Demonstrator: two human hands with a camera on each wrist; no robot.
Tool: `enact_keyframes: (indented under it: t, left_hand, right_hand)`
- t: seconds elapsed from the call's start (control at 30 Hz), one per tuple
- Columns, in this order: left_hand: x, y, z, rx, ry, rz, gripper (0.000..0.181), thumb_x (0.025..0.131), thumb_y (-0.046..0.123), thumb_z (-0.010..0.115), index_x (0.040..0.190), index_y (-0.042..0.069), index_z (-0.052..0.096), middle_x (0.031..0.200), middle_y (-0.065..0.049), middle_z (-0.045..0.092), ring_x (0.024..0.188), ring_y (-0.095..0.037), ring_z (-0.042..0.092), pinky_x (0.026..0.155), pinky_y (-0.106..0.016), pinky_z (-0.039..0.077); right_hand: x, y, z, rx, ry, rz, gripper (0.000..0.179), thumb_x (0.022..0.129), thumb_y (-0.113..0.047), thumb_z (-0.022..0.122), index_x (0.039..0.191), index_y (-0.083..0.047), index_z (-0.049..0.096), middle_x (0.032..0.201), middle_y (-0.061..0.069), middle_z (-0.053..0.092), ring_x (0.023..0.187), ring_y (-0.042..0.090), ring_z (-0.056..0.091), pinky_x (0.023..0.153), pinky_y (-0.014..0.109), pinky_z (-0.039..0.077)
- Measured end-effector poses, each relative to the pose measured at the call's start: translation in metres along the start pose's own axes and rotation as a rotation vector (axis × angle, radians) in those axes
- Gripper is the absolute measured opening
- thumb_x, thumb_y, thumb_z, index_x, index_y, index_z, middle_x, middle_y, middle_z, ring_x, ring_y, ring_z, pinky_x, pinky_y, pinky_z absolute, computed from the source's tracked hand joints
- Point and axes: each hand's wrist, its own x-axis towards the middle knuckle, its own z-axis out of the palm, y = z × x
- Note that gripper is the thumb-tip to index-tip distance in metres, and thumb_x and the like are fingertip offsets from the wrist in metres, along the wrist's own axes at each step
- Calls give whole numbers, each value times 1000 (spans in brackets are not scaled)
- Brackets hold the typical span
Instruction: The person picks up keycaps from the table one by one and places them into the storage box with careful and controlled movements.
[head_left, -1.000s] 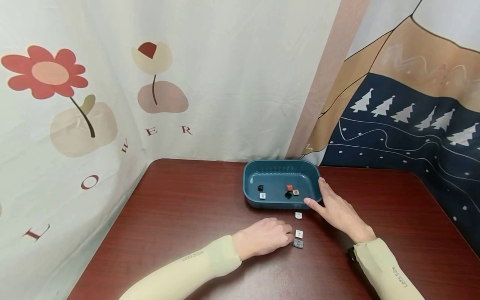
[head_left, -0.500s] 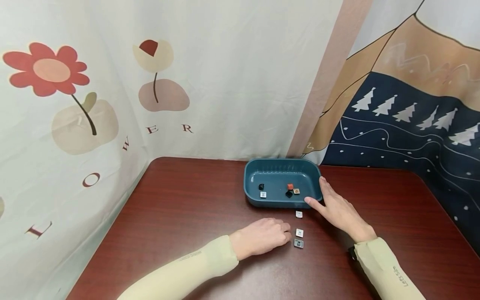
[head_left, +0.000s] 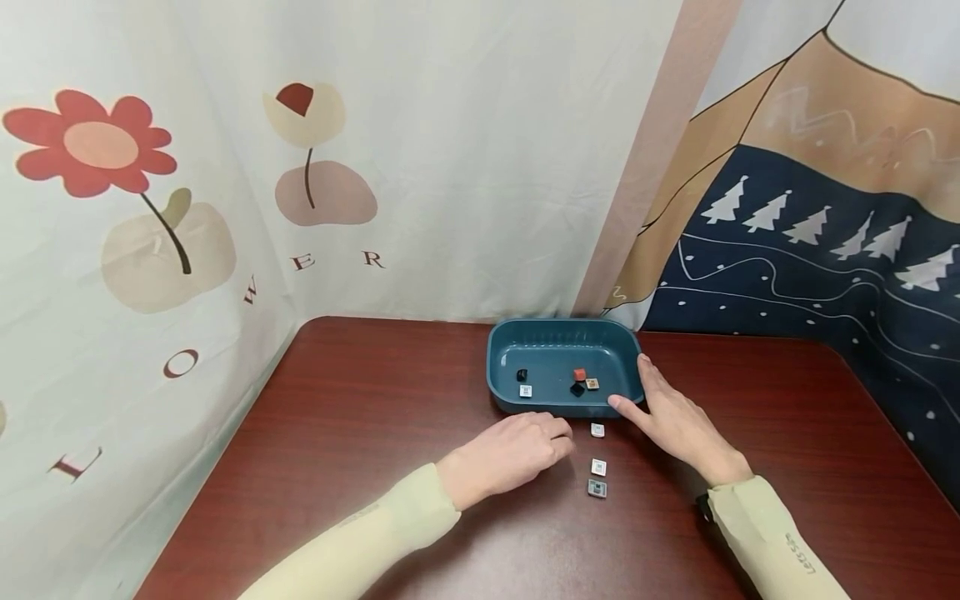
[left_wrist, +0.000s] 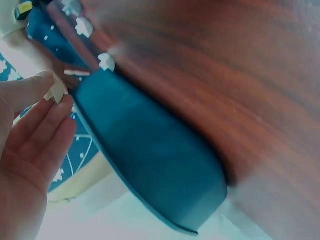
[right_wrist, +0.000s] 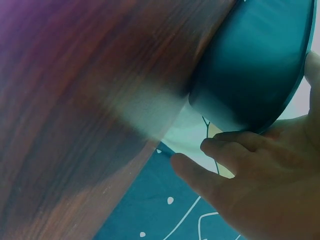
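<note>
My left hand [head_left: 508,454] is over the table just in front of the blue tray [head_left: 562,411]. Between its thumb and fingertips it pinches a small cream-coloured piece [left_wrist: 57,92], plain in the left wrist view but hidden in the head view. My right hand [head_left: 678,423] holds the tray's right end, thumb at the front rim and fingers along the outside. Right of the left hand, a loose column of small square pieces lies on the table: a white one [head_left: 597,430] by the tray, another white one [head_left: 598,467], and a grey one [head_left: 597,489].
Inside the tray are several small pieces: a black one [head_left: 522,375], a white one [head_left: 526,391], an orange one [head_left: 579,375], a second black one [head_left: 577,389] and a tan one [head_left: 592,384]. A printed curtain [head_left: 450,167] hangs behind the dark red table [head_left: 360,400].
My left hand has drawn away from the column of small pieces, back and left toward the tray's front. The right hand stays on the tray.
</note>
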Motion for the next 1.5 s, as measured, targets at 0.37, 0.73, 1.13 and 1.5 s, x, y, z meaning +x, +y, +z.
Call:
enact_keyframes:
  t: [0.37, 0.73, 1.13, 1.5]
  left_hand:
    - [-1, -12, -6, -127, 85, -88, 21, 95, 8, 76, 114, 16, 78, 110, 5, 71, 100, -10, 63, 95, -23, 49]
    - [0, -27, -2, -211, 227, -129, 16, 94, 5, 76, 110, 10, 78, 111, 0, 70, 103, -15, 66, 98, -24, 49]
    - [13, -45, 8, -284, 237, -266, 15, 93, 10, 79, 108, 9, 78, 106, 0, 73, 98, -15, 69, 91, -26, 54]
    - [28, -57, 19, -325, 149, -361, 15, 96, 13, 76, 110, 10, 79, 105, 0, 75, 98, -14, 71, 90, -26, 55]
  right_hand:
    - [1, 2, 2, 7, 3, 3, 107, 99, -70, 50, 162, 8, 9, 167, 31, 14, 151, 52, 22, 114, 65, 28]
    - [-1, 2, 2, 9, 15, -13, 109, 99, -72, 48, 162, 8, 10, 167, 31, 15, 151, 51, 21, 115, 65, 27]
    - [-1, 4, 2, 17, 20, -15, 108, 99, -70, 49, 162, 8, 10, 167, 31, 14, 151, 52, 21, 115, 65, 27]
    - [-1, 3, 1, 26, 20, -12, 107, 99, -69, 49, 162, 8, 10, 167, 31, 14, 151, 52, 21, 115, 66, 27]
